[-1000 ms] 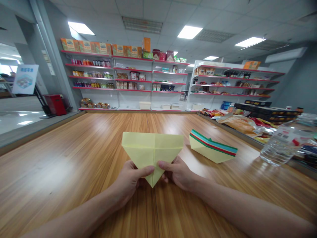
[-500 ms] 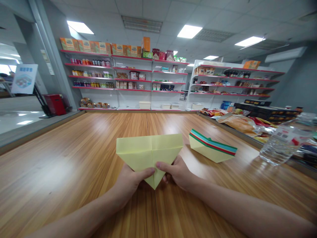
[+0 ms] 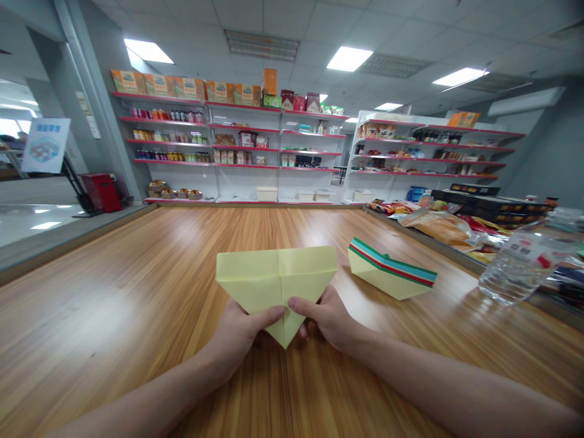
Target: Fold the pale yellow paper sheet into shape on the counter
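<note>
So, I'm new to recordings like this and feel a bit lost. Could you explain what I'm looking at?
There's no machine here, just a person's bare hands, seen by a camera worn on the head, looking forward and down. The left hand and right hand both hold a folded yellow paper, thumbs on its near face, its point downward. On the wooden table, to the right, lies a striped-edged folded paper; farther right is a clear bottle. Stocked shelves stand beyond.

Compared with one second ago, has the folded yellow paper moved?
Yes, slightly: judged against the left shelf unit behind, the folded yellow paper has tilted, its upper left corner now lower and further left.
</note>
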Demonstrator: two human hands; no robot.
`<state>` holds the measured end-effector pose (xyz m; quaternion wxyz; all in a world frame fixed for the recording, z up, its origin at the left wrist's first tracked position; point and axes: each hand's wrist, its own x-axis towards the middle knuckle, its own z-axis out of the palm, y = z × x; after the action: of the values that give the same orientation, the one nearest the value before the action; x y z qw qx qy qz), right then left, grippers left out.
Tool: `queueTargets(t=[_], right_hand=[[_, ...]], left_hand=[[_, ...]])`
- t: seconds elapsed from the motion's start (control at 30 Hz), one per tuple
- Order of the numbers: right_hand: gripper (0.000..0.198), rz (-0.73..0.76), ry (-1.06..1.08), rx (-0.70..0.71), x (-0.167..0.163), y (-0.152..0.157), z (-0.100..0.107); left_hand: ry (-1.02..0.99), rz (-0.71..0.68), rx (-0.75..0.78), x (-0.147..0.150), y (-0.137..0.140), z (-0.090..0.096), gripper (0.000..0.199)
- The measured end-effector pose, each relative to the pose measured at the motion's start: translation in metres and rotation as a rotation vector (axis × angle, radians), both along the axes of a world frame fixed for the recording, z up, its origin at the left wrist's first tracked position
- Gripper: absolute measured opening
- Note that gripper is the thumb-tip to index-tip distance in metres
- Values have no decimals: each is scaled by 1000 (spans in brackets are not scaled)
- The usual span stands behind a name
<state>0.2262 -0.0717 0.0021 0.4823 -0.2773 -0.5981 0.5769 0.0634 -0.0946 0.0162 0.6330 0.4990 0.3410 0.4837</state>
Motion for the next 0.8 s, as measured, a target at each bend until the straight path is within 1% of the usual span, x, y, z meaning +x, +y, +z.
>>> queueTargets(t=[0.13, 0.27, 0.43, 0.57, 0.63, 0.7, 0.77, 0.8], right_hand=[[21, -41, 25, -18, 1, 1, -3], [23, -111, 29, -17, 2, 2, -4], [34, -160, 33, 43, 1, 2, 1], [31, -211, 26, 78, 2, 5, -1], [31, -238, 29, 78, 3, 6, -4], [32, -247, 28, 76, 4, 7, -5], [33, -232, 26, 81, 4, 7, -5], [33, -218, 25, 83, 4, 7, -5]], left_hand=[[-11, 122, -36, -3, 3, -3, 38], [-43, 219, -39, -5, 8, -4, 37], [-64, 201, -61, -4, 9, -5, 36], [-108, 198, -74, -7, 12, -7, 42], [-112, 254, -39, -9, 13, -5, 39], [-93, 370, 30, -11, 13, -1, 38], [-69, 461, 101, -12, 12, 5, 49], [-56, 459, 122, -12, 11, 7, 53]])
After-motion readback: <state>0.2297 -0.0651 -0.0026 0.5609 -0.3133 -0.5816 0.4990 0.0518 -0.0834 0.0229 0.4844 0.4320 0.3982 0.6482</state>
